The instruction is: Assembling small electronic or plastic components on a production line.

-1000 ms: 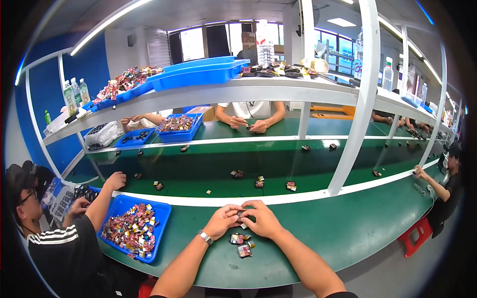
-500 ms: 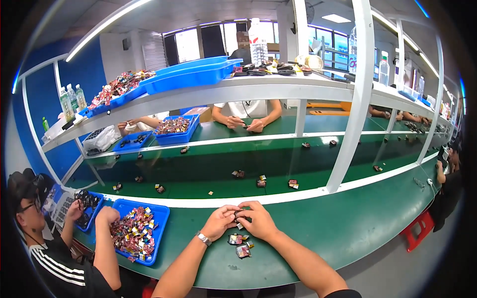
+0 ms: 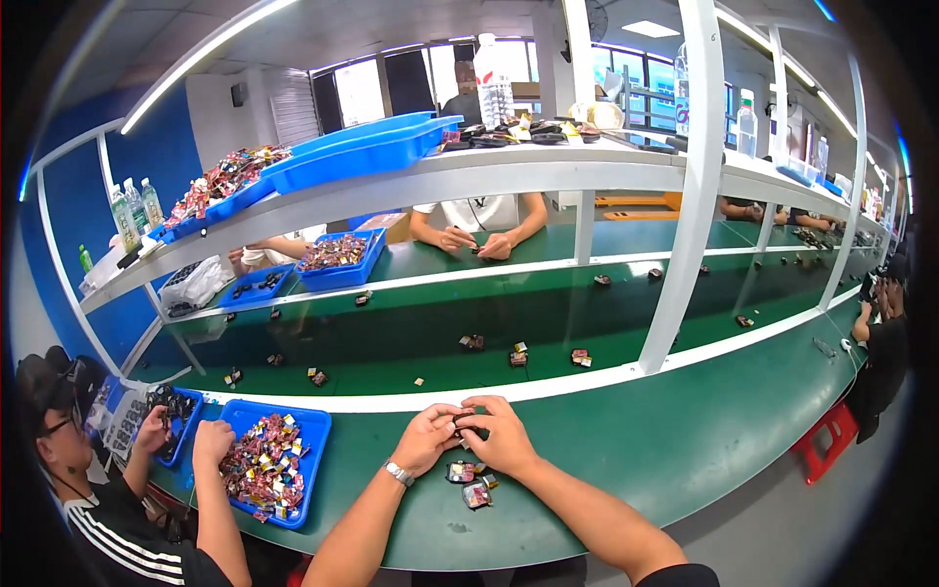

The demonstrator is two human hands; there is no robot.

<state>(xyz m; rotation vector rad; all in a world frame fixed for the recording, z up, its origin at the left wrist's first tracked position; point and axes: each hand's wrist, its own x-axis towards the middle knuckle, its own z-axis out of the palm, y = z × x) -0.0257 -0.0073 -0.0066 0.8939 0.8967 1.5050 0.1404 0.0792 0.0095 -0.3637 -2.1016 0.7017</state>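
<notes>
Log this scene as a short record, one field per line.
hands: left hand and right hand together, fingers on a small dark part, mostly hidden
near hands: small loose parts on the green table
left wrist: watch
left side: blue tray heaped with small reddish pieces
co-worker: a hand at the tray's left edge
beyond: white rail, then a green strip with scattered parts

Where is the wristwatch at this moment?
In the head view, the wristwatch is worn just below the left hand, to the right of the blue tray of small parts.
</notes>
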